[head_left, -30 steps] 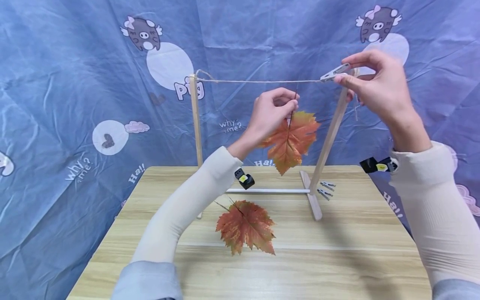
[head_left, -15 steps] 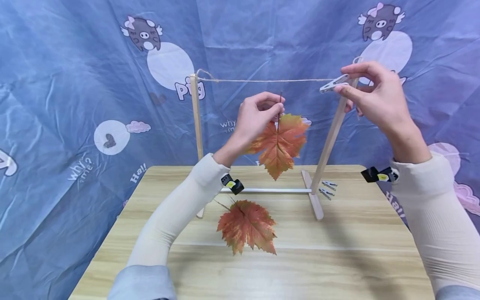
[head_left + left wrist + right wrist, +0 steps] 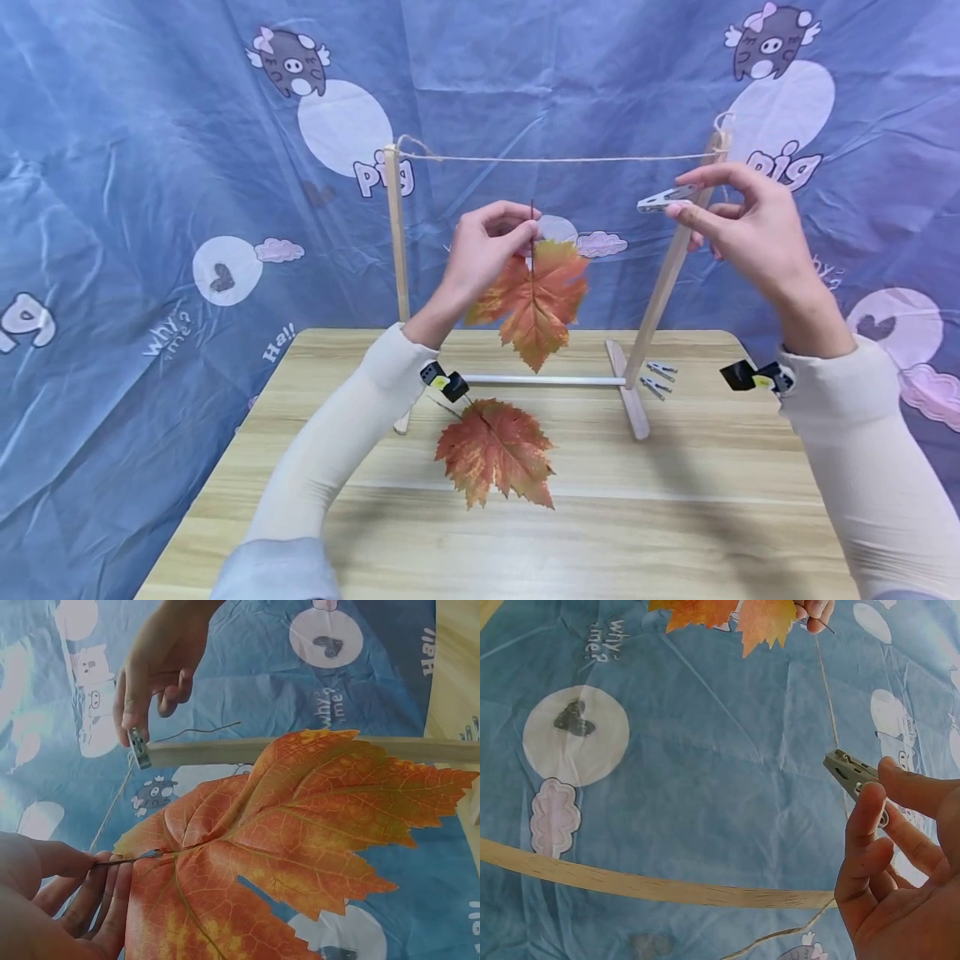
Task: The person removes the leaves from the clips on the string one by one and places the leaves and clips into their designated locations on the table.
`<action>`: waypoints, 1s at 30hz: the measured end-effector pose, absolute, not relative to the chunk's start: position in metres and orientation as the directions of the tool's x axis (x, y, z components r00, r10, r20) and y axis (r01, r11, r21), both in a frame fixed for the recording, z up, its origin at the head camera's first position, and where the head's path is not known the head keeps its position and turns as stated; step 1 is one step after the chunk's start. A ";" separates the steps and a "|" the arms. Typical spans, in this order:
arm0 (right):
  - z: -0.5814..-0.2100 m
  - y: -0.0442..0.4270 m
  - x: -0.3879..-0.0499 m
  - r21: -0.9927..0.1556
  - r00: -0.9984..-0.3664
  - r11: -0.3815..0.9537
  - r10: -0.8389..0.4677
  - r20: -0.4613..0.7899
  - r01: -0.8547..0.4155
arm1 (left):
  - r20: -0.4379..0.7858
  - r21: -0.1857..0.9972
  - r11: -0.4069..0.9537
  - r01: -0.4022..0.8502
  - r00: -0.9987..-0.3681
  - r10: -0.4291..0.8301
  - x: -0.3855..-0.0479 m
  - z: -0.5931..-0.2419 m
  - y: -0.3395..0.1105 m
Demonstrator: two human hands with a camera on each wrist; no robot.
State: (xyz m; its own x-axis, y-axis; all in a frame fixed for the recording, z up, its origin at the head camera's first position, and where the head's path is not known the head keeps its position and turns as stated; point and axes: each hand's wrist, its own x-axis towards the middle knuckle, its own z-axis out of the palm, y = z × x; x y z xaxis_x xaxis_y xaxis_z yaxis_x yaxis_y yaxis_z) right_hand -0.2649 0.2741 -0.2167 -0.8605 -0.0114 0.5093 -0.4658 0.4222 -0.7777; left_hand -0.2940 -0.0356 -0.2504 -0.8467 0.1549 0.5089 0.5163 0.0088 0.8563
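My left hand pinches the thin dark stem of an orange maple leaf, which hangs below the fingers and under the string. In the left wrist view the leaf spreads wide, its stem between thumb and fingers. Between thumb and fingertips, my right hand holds a grey clothespin in front of the right post. The right wrist view shows the clothespin apart from the string. A second, redder maple leaf lies on the table.
A wooden frame has a left post, a right post and a white lower bar. Two more clothespins lie by its right foot. A blue printed cloth hangs behind the table.
My left hand has moved left and down with the orange leaf. The right hand has lowered the clothespin from the string's height to below it.
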 end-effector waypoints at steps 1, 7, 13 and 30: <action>-0.219 0.275 -0.264 -0.779 -0.864 0.426 -0.009 0.504 -0.459 | 0.506 0.859 0.007 0.512 -0.849 0.152 -0.294 -0.252 -0.037; -0.234 0.276 -0.262 -0.775 -0.869 0.450 -0.004 0.495 -0.443 | 0.505 0.862 -0.039 0.505 -0.852 0.134 -0.293 -0.264 -0.047; -0.248 0.278 -0.259 -0.768 -0.874 0.474 -0.007 0.486 -0.431 | 0.498 0.867 -0.075 0.492 -0.860 0.112 -0.288 -0.275 -0.057; -0.283 0.289 -0.260 -0.752 -0.884 0.501 -0.060 0.464 -0.429 | 0.373 0.923 -0.129 0.362 -0.924 0.081 -0.289 -0.310 -0.074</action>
State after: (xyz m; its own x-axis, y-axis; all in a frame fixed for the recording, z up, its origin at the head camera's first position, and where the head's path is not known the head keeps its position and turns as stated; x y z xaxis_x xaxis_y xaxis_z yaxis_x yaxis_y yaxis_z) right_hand -0.2602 0.2890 -0.2829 -0.8839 -0.0604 0.4637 -0.4287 0.5009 -0.7519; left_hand -0.2888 -0.0739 -0.3102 -0.9241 0.0808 0.3735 0.3619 -0.1287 0.9233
